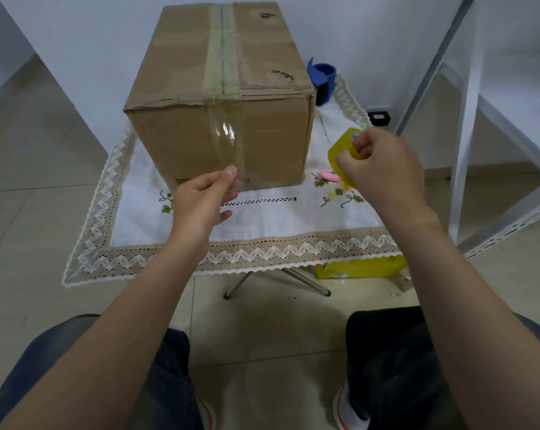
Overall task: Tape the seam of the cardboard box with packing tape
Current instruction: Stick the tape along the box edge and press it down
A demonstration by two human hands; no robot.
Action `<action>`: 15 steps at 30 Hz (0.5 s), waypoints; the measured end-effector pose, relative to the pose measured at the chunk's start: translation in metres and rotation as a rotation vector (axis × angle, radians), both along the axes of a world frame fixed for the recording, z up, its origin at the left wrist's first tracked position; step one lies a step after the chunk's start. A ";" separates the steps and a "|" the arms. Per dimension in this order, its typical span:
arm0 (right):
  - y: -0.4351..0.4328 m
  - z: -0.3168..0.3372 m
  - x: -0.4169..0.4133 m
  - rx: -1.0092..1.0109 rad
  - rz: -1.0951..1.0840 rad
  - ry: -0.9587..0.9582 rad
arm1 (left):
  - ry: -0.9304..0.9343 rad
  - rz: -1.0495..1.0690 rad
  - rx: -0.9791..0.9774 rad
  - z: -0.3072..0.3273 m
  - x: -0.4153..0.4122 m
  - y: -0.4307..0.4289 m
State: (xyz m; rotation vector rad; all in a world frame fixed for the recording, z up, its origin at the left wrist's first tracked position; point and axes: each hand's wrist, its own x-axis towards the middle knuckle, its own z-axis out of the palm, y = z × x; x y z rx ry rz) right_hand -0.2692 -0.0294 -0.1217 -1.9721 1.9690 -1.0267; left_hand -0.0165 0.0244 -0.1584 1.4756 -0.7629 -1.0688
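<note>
A brown cardboard box (175, 88) stands on a small cloth-covered table (262, 218). Yellowish tape runs along its top seam (222, 48) and a clear strip (228, 141) hangs down over the front face. My left hand (200, 200) pinches the lower end of that strip in front of the box's bottom edge. My right hand (383, 169) is to the right of the box, shut on a yellow roll of packing tape (340, 153), fingers through its core.
A blue tape dispenser (323, 79) stands behind the box's right corner. A small pink object (329, 175) lies on the cloth near the roll. A yellow box (362, 268) sits on the floor under the table. White metal shelving (467, 150) stands at right.
</note>
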 end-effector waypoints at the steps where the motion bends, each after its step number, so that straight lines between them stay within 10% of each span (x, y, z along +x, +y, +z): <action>1: -0.002 -0.003 -0.004 -0.010 -0.021 0.040 | 0.024 0.002 0.010 -0.001 -0.001 -0.001; 15: -0.009 -0.041 -0.016 0.183 -0.132 0.353 | 0.135 0.019 -0.050 -0.006 -0.013 -0.001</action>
